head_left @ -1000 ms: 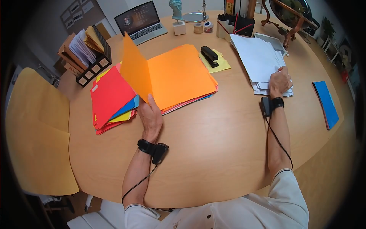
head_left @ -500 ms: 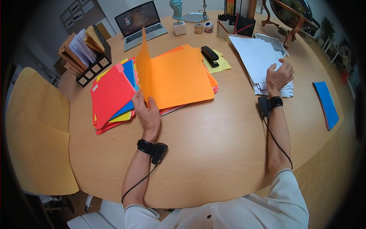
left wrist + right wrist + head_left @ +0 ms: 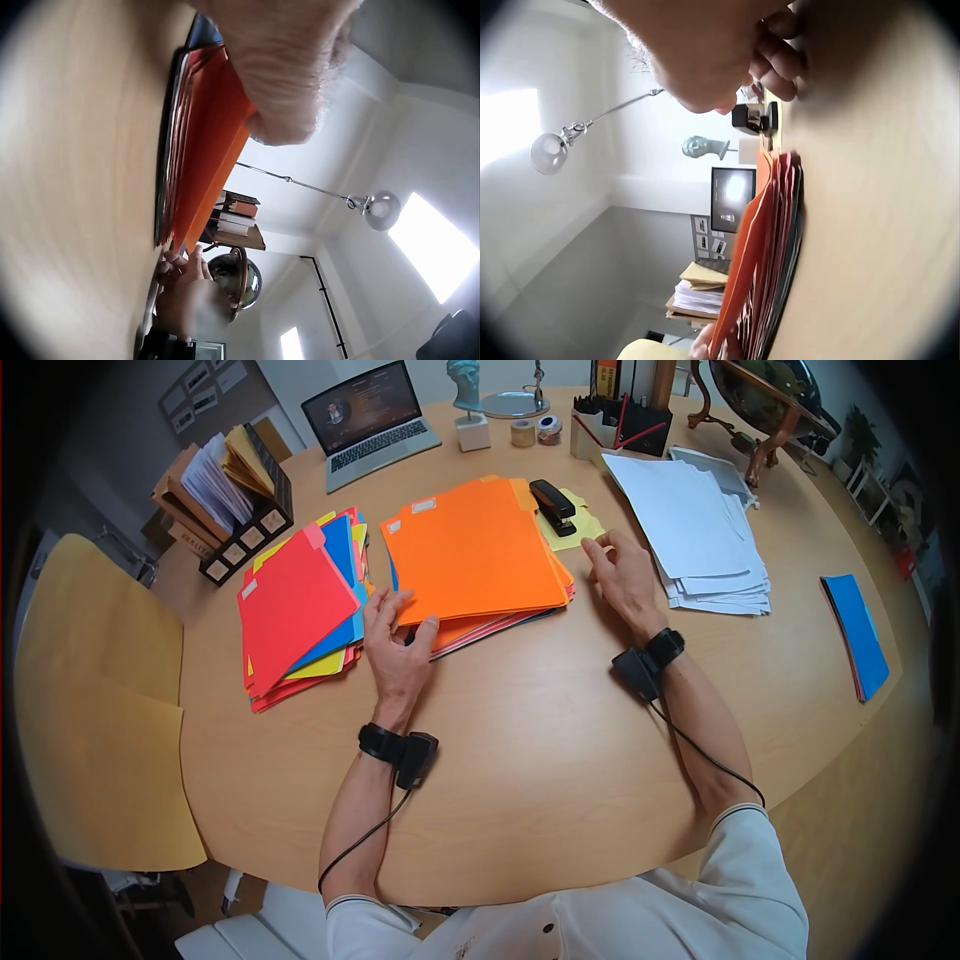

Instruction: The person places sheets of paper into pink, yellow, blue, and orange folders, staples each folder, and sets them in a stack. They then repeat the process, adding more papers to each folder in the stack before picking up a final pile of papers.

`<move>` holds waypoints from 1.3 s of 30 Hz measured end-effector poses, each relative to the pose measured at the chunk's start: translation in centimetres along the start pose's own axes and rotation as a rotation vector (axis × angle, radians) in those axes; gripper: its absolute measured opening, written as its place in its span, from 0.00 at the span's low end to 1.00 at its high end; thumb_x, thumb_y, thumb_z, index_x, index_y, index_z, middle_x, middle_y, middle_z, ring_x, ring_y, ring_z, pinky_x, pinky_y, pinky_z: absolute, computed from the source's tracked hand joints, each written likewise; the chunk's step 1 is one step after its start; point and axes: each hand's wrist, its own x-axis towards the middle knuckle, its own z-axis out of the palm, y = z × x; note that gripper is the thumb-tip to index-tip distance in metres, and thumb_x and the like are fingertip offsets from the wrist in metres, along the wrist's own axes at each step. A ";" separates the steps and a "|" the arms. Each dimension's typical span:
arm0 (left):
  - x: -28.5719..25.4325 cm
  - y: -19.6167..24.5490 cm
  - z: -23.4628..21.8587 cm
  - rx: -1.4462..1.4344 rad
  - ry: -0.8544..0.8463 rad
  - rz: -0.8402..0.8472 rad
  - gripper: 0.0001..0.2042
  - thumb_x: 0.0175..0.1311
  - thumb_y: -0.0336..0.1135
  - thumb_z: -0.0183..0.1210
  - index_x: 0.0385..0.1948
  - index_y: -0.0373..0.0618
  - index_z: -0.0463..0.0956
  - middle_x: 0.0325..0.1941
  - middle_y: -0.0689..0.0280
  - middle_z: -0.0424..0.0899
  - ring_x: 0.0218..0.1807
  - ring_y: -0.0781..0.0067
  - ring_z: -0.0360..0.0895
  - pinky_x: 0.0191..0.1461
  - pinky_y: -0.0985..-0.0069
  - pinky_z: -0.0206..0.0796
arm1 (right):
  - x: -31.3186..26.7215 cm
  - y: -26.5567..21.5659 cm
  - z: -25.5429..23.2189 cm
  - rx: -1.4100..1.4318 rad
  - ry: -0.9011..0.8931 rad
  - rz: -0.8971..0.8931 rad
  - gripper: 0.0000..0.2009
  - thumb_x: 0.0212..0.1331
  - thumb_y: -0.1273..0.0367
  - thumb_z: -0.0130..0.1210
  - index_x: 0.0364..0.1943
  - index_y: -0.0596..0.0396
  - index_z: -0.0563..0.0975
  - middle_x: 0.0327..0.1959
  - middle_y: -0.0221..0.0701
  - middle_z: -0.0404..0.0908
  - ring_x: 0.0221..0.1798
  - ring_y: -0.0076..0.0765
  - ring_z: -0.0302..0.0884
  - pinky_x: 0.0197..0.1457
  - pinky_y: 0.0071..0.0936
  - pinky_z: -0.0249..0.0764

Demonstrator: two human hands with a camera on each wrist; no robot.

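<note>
An orange folder [image 3: 470,555] with white labels lies closed on top of a stack of folders, its front edge raised above those beneath. My left hand [image 3: 397,658] pinches it at the near left corner, its fingers on both faces in the right wrist view. Beside the stack's right edge, my right hand [image 3: 628,582] hovers with loosely bent fingers and holds nothing. Another pile, topped by a red folder [image 3: 295,605], lies left of my left hand. White papers [image 3: 690,525] are stacked right of my right hand.
A black stapler [image 3: 552,507] sits on yellow paper [image 3: 583,525] behind my right hand. A laptop [image 3: 370,425], pen holder [image 3: 645,438] and globe [image 3: 760,395] stand at the back. At the left is a file organizer [image 3: 250,540]; blue folders [image 3: 853,637] lie by the right edge.
The raised orange cover has come down, so the folder is closed. My right hand has left the white papers and moved left to the folder stack. The left hand has stayed at the corner.
</note>
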 end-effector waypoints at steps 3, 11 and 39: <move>0.1 -0.9 0.0 -0.001 -0.003 0.052 0.17 0.62 0.24 0.65 0.53 0.31 0.77 0.60 0.54 0.74 0.61 0.67 0.77 0.53 0.78 0.76 | -0.7 -1.1 0.8 0.064 -0.077 0.018 0.21 0.67 0.54 0.59 0.36 0.62 0.83 0.18 0.39 0.82 0.23 0.39 0.82 0.33 0.35 0.74; 0.4 -0.9 -0.3 -0.212 -0.054 -0.212 0.13 0.68 0.24 0.62 0.51 0.30 0.77 0.47 0.60 0.85 0.44 0.81 0.82 0.49 0.82 0.74 | -1.5 -1.8 0.7 0.047 -0.238 0.035 0.18 0.63 0.61 0.66 0.45 0.65 0.83 0.23 0.32 0.82 0.19 0.20 0.74 0.23 0.23 0.66; -0.1 0.7 -0.5 -0.652 -0.162 -0.286 0.20 0.71 0.35 0.63 0.59 0.36 0.71 0.57 0.61 0.80 0.57 0.70 0.80 0.59 0.66 0.79 | -3.7 -5.2 1.4 0.832 -0.707 0.312 0.10 0.63 0.73 0.63 0.45 0.62 0.77 0.27 0.31 0.82 0.22 0.23 0.81 0.20 0.16 0.68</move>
